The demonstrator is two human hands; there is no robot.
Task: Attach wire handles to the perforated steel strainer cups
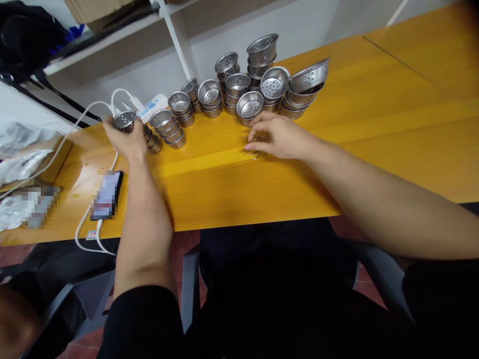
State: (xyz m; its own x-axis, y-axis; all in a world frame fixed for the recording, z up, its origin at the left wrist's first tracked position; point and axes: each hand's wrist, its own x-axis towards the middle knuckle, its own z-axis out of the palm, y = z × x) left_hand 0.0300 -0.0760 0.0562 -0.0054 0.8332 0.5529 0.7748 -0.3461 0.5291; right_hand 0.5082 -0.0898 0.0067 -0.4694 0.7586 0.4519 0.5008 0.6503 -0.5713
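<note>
My left hand (129, 139) is wrapped round a small perforated metal cup (125, 118) at the top of a stack on the left. My right hand (279, 135) hovers low over the table, thumb and fingers curved and apart. Thin metal wire pieces (255, 155) show under and between its fingers; blur hides their exact shape. Just behind that hand stands a perforated cup (250, 105) with a wide rim. Between my hands is a stack of smaller cups (168, 128).
More stacks of perforated cups line the back, with a tilted wide one (310, 76) on the right. A phone (107, 195) with a white cable lies left of my arm. Behind it are a white power strip (153, 107) and plastic bags (22, 154). Another person's knee (18, 319) shows lower left.
</note>
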